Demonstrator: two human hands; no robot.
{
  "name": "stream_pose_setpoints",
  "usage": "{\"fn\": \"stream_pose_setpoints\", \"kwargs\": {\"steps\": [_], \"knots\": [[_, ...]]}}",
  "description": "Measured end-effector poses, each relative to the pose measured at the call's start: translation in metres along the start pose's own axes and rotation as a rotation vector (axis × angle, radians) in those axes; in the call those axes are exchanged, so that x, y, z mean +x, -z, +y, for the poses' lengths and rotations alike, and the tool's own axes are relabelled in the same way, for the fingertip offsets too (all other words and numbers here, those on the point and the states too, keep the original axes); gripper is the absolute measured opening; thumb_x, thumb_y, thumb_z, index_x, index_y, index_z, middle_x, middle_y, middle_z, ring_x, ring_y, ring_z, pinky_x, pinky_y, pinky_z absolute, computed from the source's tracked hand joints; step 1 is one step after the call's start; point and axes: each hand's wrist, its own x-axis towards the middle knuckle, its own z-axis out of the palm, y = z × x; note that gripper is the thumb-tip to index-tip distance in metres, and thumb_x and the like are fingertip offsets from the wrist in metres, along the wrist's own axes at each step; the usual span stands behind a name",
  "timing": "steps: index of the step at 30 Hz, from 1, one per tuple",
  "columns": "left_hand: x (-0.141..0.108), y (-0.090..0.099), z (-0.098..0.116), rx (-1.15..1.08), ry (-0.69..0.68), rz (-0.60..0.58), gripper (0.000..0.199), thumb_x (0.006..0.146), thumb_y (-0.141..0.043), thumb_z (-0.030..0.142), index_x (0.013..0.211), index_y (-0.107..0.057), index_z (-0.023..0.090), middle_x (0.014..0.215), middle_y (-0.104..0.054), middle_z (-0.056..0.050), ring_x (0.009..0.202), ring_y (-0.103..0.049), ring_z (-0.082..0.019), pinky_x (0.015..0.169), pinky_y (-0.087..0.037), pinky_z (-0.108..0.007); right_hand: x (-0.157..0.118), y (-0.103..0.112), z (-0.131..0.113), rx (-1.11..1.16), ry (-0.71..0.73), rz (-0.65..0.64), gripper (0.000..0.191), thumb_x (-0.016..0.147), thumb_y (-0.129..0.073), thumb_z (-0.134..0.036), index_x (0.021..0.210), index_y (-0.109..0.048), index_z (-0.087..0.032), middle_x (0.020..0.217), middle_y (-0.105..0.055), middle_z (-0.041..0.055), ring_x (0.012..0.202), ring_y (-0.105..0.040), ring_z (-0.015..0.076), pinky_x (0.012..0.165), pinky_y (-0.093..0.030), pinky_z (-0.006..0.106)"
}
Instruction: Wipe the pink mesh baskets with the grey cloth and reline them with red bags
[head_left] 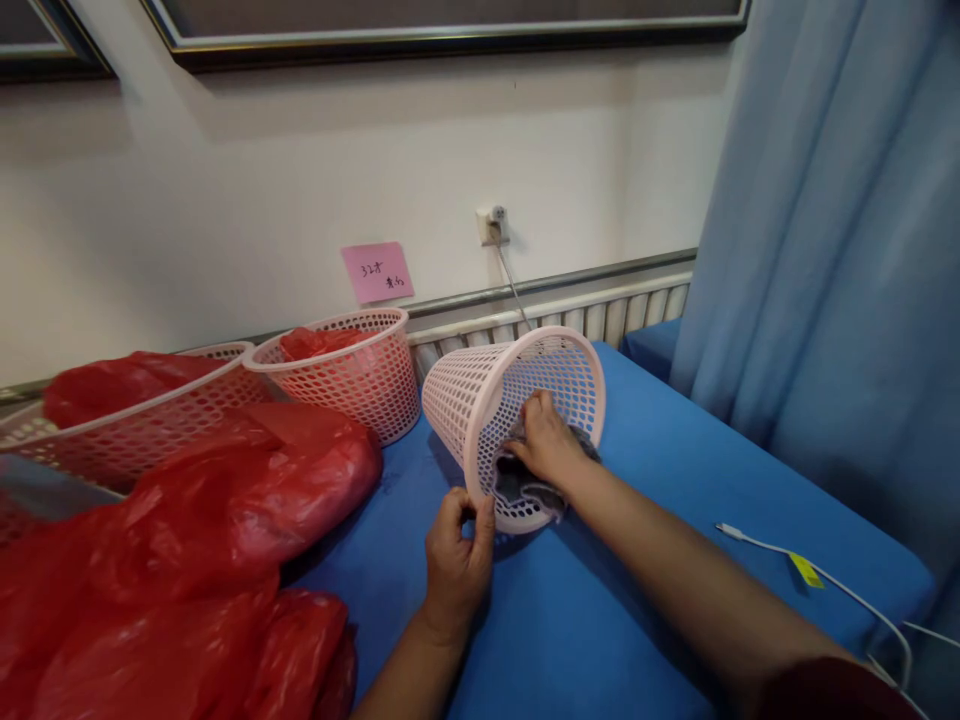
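A pale pink perforated plastic basket (469,385) lies tipped on its side, its mouth turned toward me. My left hand (459,545) pinches the lower left of its rim between thumb and fingers. Inside the mouth, my right hand (546,440) is closed on a dark grey cloth (529,487), pressing it against the basket's inner wall. Part of the cloth hangs over the lower rim. The right fingertips are partly hidden by the hand itself.
Red plastic bags (247,500) are heaped at the left, beside two upright pink baskets (360,375) holding red bags. A white cable (780,548) lies on the blue-covered table (645,600) at right. Behind stand a radiator (600,318) and a wall socket (492,227); a blue curtain (817,220) hangs right.
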Motion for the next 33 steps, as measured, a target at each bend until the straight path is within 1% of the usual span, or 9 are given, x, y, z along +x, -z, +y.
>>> {"fn": "stream_pose_setpoints", "kwargs": {"steps": [5,8,11,13,16,21,27,30,33], "knots": [[-0.002,0.002,-0.001,-0.003,-0.001,-0.018,0.021,0.099,-0.057,0.029,0.079,-0.055,0.022,0.070,-0.055,0.004,0.063,-0.056,-0.013,0.064,-0.049,-0.023,-0.009,-0.030,-0.011,-0.005,0.010,-0.047,0.047,0.093,-0.068,-0.050,0.119,-0.068,-0.011,0.132,-0.059,0.0215,0.129,-0.051,0.0373,0.113,-0.035,0.056],[-0.002,0.002,-0.002,-0.011,-0.006,-0.021,0.020,0.099,-0.057,0.027,0.079,-0.055,0.022,0.071,-0.056,0.004,0.063,-0.056,-0.012,0.065,-0.048,-0.022,-0.024,-0.031,-0.006,-0.025,-0.017,-0.112,0.061,0.094,-0.053,-0.071,0.120,-0.073,-0.020,0.151,-0.049,0.0219,0.142,-0.035,0.0479,0.110,-0.024,0.074],[-0.001,0.001,-0.002,-0.028,-0.003,-0.021,0.020,0.098,-0.058,0.027,0.079,-0.055,0.022,0.070,-0.055,0.005,0.063,-0.056,-0.012,0.065,-0.048,-0.022,-0.028,-0.031,-0.004,-0.037,-0.116,-0.206,0.070,0.090,-0.049,-0.079,0.135,-0.066,-0.028,0.163,-0.036,0.0189,0.149,-0.021,0.0504,0.106,-0.022,0.079],[-0.001,0.001,-0.002,-0.035,0.005,-0.021,0.020,0.098,-0.058,0.027,0.080,-0.055,0.022,0.071,-0.057,0.005,0.063,-0.056,-0.012,0.065,-0.048,-0.022,-0.026,-0.033,-0.005,-0.028,-0.160,-0.209,0.067,0.088,-0.058,-0.072,0.139,-0.063,-0.028,0.163,-0.035,0.0193,0.149,-0.022,0.0501,0.107,-0.023,0.078],[0.000,0.000,-0.001,-0.032,0.012,-0.018,0.021,0.098,-0.058,0.029,0.079,-0.056,0.022,0.070,-0.057,0.004,0.063,-0.056,-0.012,0.064,-0.048,-0.022,-0.018,-0.038,-0.005,0.016,-0.150,-0.152,0.056,0.085,-0.072,-0.044,0.136,-0.064,-0.022,0.158,-0.040,0.0222,0.143,-0.035,0.0474,0.108,-0.032,0.070],[0.001,0.004,-0.001,-0.013,0.020,0.004,0.024,0.097,-0.059,0.033,0.077,-0.056,0.021,0.068,-0.057,0.004,0.061,-0.055,-0.013,0.062,-0.047,-0.023,-0.016,-0.039,0.000,0.163,0.002,-0.142,0.046,0.082,-0.056,-0.005,0.121,-0.072,-0.020,0.141,-0.061,0.0146,0.128,-0.055,0.0295,0.110,-0.042,0.044],[0.006,0.010,-0.009,-0.012,0.040,0.061,0.020,0.098,-0.059,0.033,0.081,-0.058,0.021,0.072,-0.056,0.004,0.065,-0.056,-0.013,0.065,-0.049,-0.023,-0.035,-0.021,0.009,0.385,0.163,-0.181,0.037,0.078,-0.053,-0.006,0.100,-0.077,-0.022,0.104,-0.077,-0.0001,0.099,-0.070,0.0154,0.090,-0.053,0.024],[0.007,0.011,-0.012,-0.011,0.040,0.070,0.020,0.097,-0.060,0.032,0.081,-0.058,0.021,0.071,-0.055,0.004,0.065,-0.056,-0.012,0.065,-0.048,-0.023,-0.037,0.004,0.030,0.389,0.123,-0.148,0.028,0.080,-0.051,-0.009,0.091,-0.075,-0.019,0.092,-0.075,0.0002,0.086,-0.071,0.0159,0.081,-0.055,0.025],[0.007,0.010,-0.011,-0.010,0.040,0.074,0.021,0.097,-0.060,0.032,0.080,-0.058,0.021,0.070,-0.055,0.004,0.063,-0.056,-0.012,0.063,-0.048,-0.022,-0.033,0.030,0.053,0.315,0.083,-0.092,0.028,0.076,-0.050,-0.005,0.080,-0.074,-0.018,0.090,-0.074,0.0035,0.092,-0.069,0.0200,0.088,-0.053,0.031]]}}
